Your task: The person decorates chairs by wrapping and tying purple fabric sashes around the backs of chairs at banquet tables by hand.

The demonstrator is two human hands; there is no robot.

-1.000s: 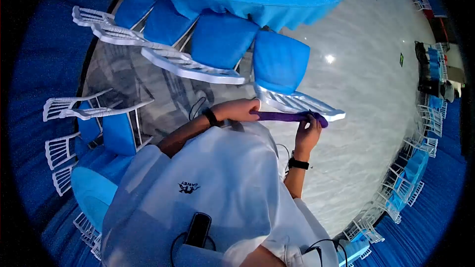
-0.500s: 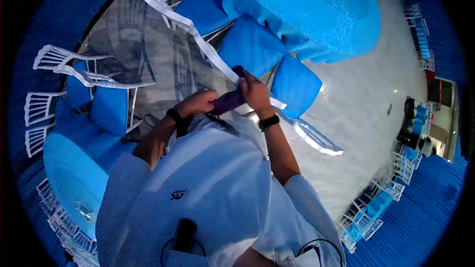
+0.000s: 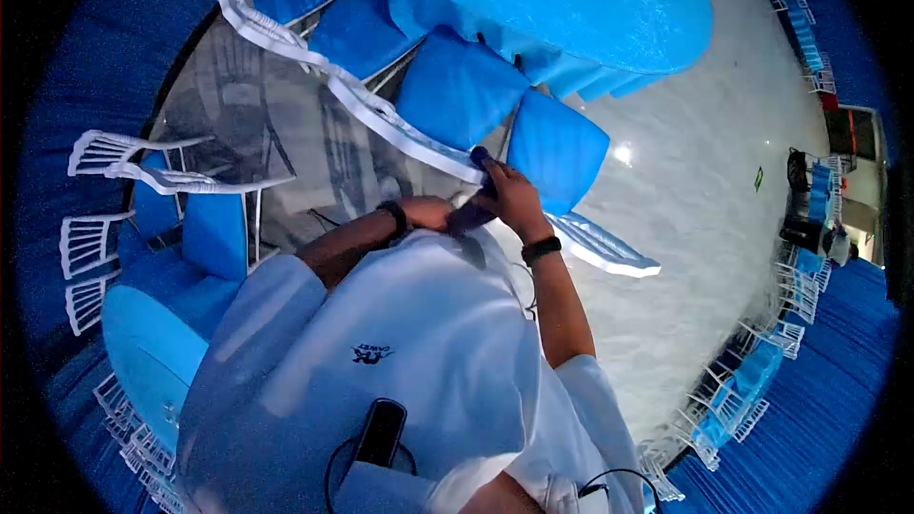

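Observation:
A dark purple cloth (image 3: 470, 217) is stretched between my two hands in front of my body. My left hand (image 3: 427, 213) is closed around its lower left end, close to my white shirt. My right hand (image 3: 515, 200) grips the upper part, and a bit of cloth pokes out above the fingers. Just behind the hands runs the white back rail of a chair (image 3: 409, 139); I cannot tell whether the cloth touches it. Beyond the rail are a blue chair seat (image 3: 462, 86) and another blue seat (image 3: 557, 152) to its right.
A round table with a light blue cloth (image 3: 562, 9) stands ahead, with white chairs around it. Another blue table (image 3: 148, 347) and white chairs (image 3: 100, 157) are on the left. Pale shiny floor (image 3: 685, 171) stretches right, toward more chairs (image 3: 733, 390) along the blue drapes.
Both hands have shifted right with the purple cloth and come closer together. The cloth now slants more steeply. The view has moved slightly, so the chairs and table appear further left.

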